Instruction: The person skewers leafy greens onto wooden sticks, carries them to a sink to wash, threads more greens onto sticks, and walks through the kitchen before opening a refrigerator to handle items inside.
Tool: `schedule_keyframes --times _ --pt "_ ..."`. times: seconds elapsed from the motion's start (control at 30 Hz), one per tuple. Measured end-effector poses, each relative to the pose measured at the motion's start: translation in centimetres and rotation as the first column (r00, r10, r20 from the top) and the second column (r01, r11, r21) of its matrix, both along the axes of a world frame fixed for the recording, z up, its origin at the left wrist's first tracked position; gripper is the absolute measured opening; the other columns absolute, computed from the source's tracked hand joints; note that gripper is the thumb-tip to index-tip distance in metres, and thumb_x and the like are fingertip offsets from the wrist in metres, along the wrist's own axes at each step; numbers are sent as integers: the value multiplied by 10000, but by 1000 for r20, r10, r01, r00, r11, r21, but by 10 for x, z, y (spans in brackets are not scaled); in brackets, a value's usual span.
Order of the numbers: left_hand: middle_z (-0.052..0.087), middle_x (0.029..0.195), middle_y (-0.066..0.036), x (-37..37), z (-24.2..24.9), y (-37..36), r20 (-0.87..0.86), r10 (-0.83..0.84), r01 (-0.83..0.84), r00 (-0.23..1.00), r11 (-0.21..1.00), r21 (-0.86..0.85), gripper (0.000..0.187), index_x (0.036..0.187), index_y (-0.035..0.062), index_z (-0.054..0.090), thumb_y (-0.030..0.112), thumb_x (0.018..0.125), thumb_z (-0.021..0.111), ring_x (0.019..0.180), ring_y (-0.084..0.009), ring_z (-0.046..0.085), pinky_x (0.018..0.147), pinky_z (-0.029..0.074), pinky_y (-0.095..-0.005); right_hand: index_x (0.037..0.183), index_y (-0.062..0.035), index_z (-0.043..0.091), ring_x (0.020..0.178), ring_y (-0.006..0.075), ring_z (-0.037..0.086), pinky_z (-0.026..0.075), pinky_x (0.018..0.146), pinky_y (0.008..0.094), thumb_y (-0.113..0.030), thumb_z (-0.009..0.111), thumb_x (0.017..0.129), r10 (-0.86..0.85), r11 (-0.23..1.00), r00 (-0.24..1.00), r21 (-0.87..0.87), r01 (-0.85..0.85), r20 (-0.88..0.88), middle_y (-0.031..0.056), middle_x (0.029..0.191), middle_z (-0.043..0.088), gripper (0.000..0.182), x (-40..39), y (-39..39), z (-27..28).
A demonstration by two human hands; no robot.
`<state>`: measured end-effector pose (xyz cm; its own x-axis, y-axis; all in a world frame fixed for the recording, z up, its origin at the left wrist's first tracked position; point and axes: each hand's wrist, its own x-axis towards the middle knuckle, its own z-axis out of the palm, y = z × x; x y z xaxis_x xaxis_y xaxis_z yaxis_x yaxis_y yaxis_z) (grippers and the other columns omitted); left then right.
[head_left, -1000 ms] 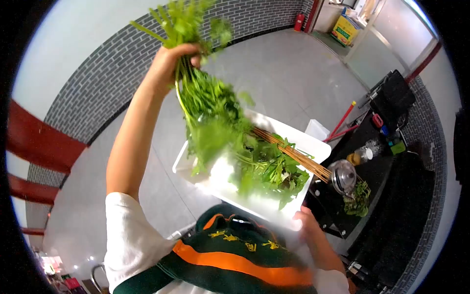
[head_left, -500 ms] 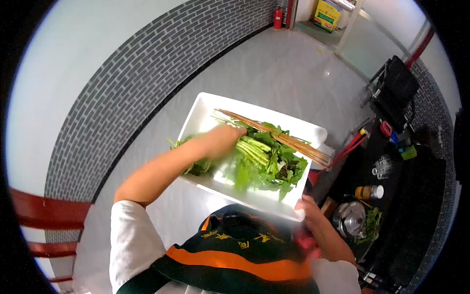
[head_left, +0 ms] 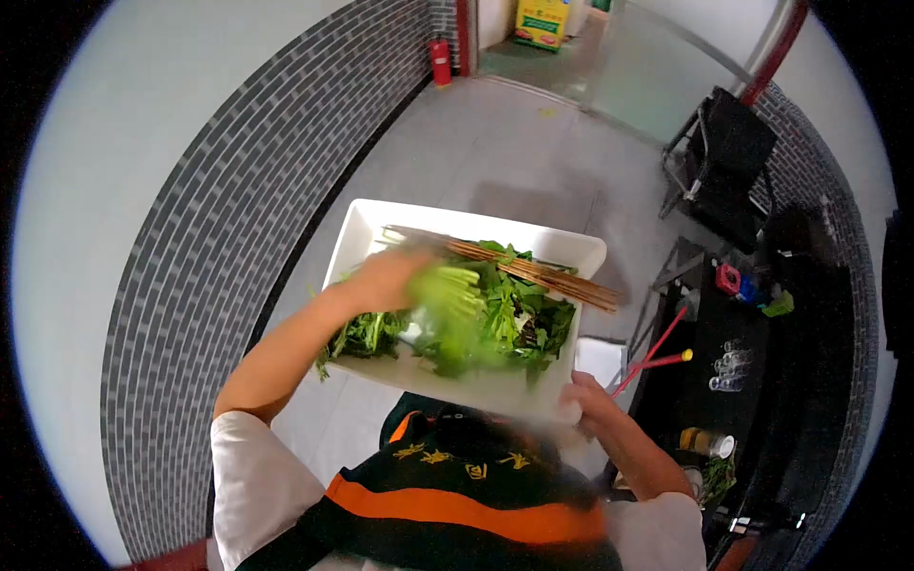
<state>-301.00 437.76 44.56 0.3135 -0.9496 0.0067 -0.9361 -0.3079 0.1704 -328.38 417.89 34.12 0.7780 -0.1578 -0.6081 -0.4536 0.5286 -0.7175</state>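
A white rectangular tray [head_left: 354, 228] spans the space before my chest, filled with leafy greens [head_left: 514, 324]. Near its left side, my left hand [head_left: 388, 278] is closed around a bunch of green stems [head_left: 446, 293]; both are smeared by motion. My right hand [head_left: 592, 404] grips the near right corner of the tray, thumb on the rim. Thin brown wooden skewers [head_left: 543, 274] lie along the far side, over the greens, their ends sticking out past the right rim. More feathery greens [head_left: 367, 335] hang partly over the left edge.
To the right stands a black table [head_left: 666, 400] with small glasses [head_left: 731, 366], a jar [head_left: 706, 443] and red-handled sticks [head_left: 666, 360]. Behind it is a black chair [head_left: 728, 152]. A fire extinguisher [head_left: 440, 63] stands by the doorway; a brick-patterned wall [head_left: 219, 219] runs along the left.
My left hand has moved left across the tray with the stems. The right hand keeps its hold on the corner. The room has shifted in view, with the doorway now farther left.
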Motion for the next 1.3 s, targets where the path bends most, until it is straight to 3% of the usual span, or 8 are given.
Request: schedule_keyframes --times 0.27,0.33,0.67,0.73,0.87,1.1,1.27,1.3 --pt "549 928 -102 -16 75 33 -535 -57 -103 843 959 -263 450 1028 -18 445 2 600 582 860 -170 512 778 388 -265 1006 68 428 746 224 544 465 647 309 -12 447 602 -100 995 992 30 98 71 131 864 520 413 -42 40 16" --pt "544 920 -53 11 83 35 -731 -116 -236 672 902 -360 464 1047 -28 442 -26 600 568 843 -116 486 762 389 -251 1005 71 428 746 229 544 465 656 307 -10 446 583 -76 997 993 21 74 88 132 864 524 430 -6 30 0" --pt "523 680 -23 -26 188 69 -741 -47 -495 670 715 -494 250 898 -4 510 -47 652 514 571 -99 479 531 393 -218 952 65 463 698 230 537 462 609 310 3 461 529 -207 974 974 -115 196 -94 126 824 530 428 -49 86 105" --pt "532 703 -53 -42 236 80 -797 -201 -639 569 503 -582 166 888 -9 492 18 724 498 574 -111 488 511 400 -217 925 63 471 683 219 530 454 597 300 6 469 518 -216 974 969 94 205 123 110 801 526 411 -58 96 118" --pt "511 685 -47 -39 262 113 -767 -367 -716 527 294 -633 104 853 2 485 28 753 488 565 -113 481 505 397 -221 893 51 481 626 189 506 426 551 271 13 483 522 -334 940 942 -82 331 -30 89 775 525 373 -67 145 186" --pt "515 688 -63 -35 372 145 -787 -464 -772 406 287 -567 134 859 -16 480 -24 727 498 562 -125 484 498 400 -242 882 40 478 602 184 506 430 514 274 -10 488 556 -296 955 950 33 294 101 86 741 520 330 -88 178 244" --pt "514 681 -63 -14 513 116 -818 -471 -823 329 282 -494 108 827 -6 483 -19 723 509 554 -130 483 491 398 -237 892 34 462 620 188 514 455 559 284 -13 497 554 -416 908 907 93 409 71 81 711 494 343 -86 185 442" --pt "513 678 -61 -19 537 128 -802 -472 -825 366 236 -514 99 816 -4 483 -16 722 513 552 -131 484 490 399 -237 896 36 456 626 188 515 455 559 287 -12 498 556 -351 930 934 -95 356 67 84 721 493 346 -93 196 450"
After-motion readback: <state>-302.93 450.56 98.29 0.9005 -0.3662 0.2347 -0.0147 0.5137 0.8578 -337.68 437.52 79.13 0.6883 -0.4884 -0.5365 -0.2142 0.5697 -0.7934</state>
